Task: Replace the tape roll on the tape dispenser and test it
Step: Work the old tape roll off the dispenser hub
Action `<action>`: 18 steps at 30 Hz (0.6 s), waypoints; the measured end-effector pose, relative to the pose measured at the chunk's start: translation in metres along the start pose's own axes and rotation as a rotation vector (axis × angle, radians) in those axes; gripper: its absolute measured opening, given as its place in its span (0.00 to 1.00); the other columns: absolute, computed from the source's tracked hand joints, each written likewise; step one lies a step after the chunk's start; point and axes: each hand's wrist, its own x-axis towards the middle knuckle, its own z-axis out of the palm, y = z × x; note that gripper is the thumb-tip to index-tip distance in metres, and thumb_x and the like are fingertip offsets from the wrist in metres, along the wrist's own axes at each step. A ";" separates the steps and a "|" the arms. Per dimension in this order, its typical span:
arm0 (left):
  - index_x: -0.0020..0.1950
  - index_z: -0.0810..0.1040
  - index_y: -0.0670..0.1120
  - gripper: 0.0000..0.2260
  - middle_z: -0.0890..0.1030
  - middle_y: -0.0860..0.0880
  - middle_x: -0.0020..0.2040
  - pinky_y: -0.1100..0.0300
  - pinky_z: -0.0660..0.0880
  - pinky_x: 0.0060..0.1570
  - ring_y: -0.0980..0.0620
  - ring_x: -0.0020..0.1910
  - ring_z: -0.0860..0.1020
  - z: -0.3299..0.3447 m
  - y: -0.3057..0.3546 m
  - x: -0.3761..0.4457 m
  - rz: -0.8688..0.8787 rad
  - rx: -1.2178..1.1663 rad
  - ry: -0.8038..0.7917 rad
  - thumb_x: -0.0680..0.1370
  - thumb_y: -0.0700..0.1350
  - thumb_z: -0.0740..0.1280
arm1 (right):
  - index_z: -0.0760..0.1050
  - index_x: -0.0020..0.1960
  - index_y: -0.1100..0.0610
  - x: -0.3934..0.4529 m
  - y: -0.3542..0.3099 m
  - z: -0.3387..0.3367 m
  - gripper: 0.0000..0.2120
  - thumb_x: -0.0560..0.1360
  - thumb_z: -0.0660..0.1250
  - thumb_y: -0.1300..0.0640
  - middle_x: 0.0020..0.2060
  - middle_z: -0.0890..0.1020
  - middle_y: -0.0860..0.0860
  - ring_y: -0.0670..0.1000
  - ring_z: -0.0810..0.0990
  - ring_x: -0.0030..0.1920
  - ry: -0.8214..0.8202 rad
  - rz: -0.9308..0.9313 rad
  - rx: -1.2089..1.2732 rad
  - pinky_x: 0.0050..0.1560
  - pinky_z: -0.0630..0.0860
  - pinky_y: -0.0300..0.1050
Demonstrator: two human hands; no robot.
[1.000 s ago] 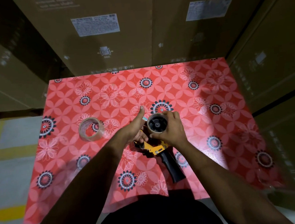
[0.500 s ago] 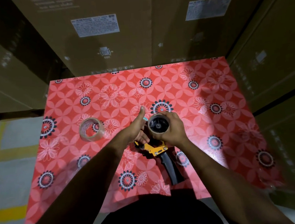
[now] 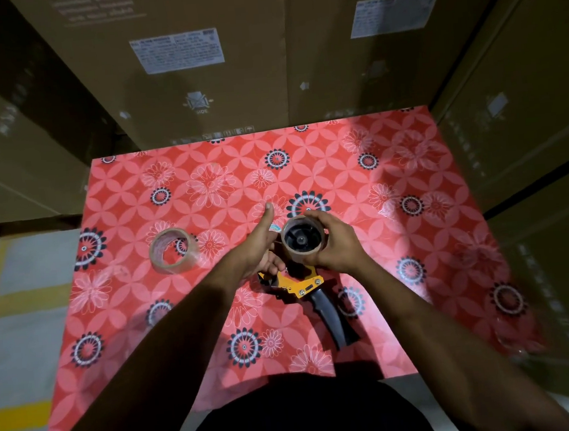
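A yellow tape dispenser (image 3: 302, 284) with a black handle (image 3: 333, 316) lies on the red flowered table. An empty brown cardboard core (image 3: 301, 239) sits around its black hub. My right hand (image 3: 335, 245) wraps around that core from the right. My left hand (image 3: 260, 248) holds the dispenser's front end beside the core, thumb stretched out. A roll of clear tape (image 3: 172, 250) rests on the table to the left, apart from both hands.
The red flowered tablecloth (image 3: 398, 239) covers a small table. Tall cardboard boxes (image 3: 196, 85) stand close behind it and along the right side. Grey floor with yellow lines (image 3: 18, 415) shows at the left.
Both hands and the dispenser have barely shifted; my right hand keeps its hold on the core on the hub.
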 end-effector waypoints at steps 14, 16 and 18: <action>0.79 0.61 0.43 0.48 0.74 0.42 0.69 0.61 0.71 0.26 0.53 0.28 0.74 0.005 0.003 -0.008 0.000 0.018 -0.001 0.73 0.78 0.41 | 0.70 0.71 0.54 -0.004 -0.009 0.011 0.49 0.55 0.79 0.37 0.60 0.74 0.53 0.53 0.73 0.62 0.037 0.053 0.004 0.61 0.74 0.47; 0.82 0.56 0.45 0.54 0.69 0.41 0.75 0.61 0.71 0.26 0.53 0.28 0.75 0.002 -0.001 -0.007 -0.001 -0.005 -0.003 0.68 0.82 0.44 | 0.68 0.71 0.54 -0.003 -0.014 0.013 0.54 0.51 0.79 0.34 0.61 0.70 0.53 0.51 0.70 0.61 0.043 0.078 -0.002 0.61 0.72 0.44; 0.81 0.58 0.45 0.59 0.65 0.37 0.78 0.60 0.72 0.26 0.53 0.28 0.76 -0.006 -0.008 -0.004 0.004 -0.023 -0.012 0.63 0.86 0.47 | 0.69 0.67 0.56 -0.001 -0.020 0.016 0.50 0.52 0.83 0.38 0.59 0.69 0.53 0.49 0.69 0.58 0.079 0.072 -0.031 0.57 0.71 0.43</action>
